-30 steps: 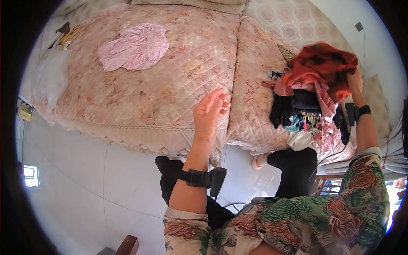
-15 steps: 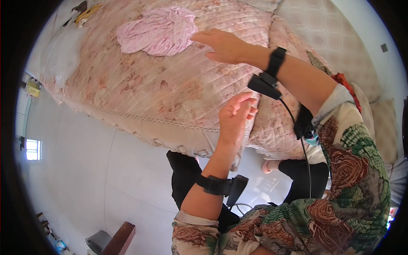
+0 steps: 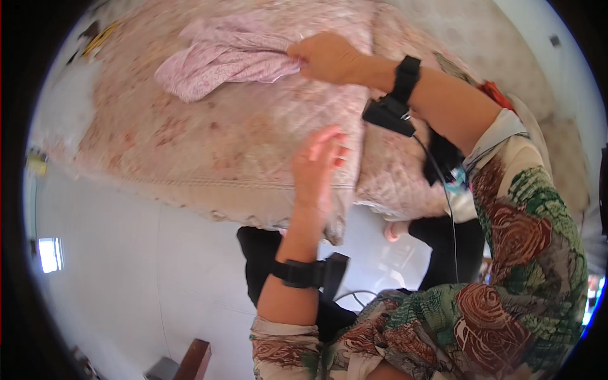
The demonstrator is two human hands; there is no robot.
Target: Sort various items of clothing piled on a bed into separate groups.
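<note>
A crumpled pink patterned cloth (image 3: 221, 60) lies on the quilted floral bed cover (image 3: 209, 139), toward the far side. My right hand (image 3: 329, 58) is closed on the cloth's right end, where the fabric bunches into folds and pulls taut toward my fingers. Whether it is a garment or a sheet I cannot tell. Over the near edge of the bed hovers my left hand (image 3: 316, 161), its fingers loosely apart and slightly blurred, with nothing in them. Each forearm wears a black strap with a small black device.
Clear plastic (image 3: 63, 104) covers the bed's far left corner, near a dark and yellow bundle (image 3: 98, 39). At right are dark clothing (image 3: 443, 158) and a red cloth (image 3: 497, 95). Pale tiled floor (image 3: 120, 266) runs along the bed; a brown wooden piece (image 3: 195, 358) stands at lower left.
My right hand has closed on the cloth, which was lying loose beside its fingers, and its right end is now drawn out. My left hand has shifted left in the picture.
</note>
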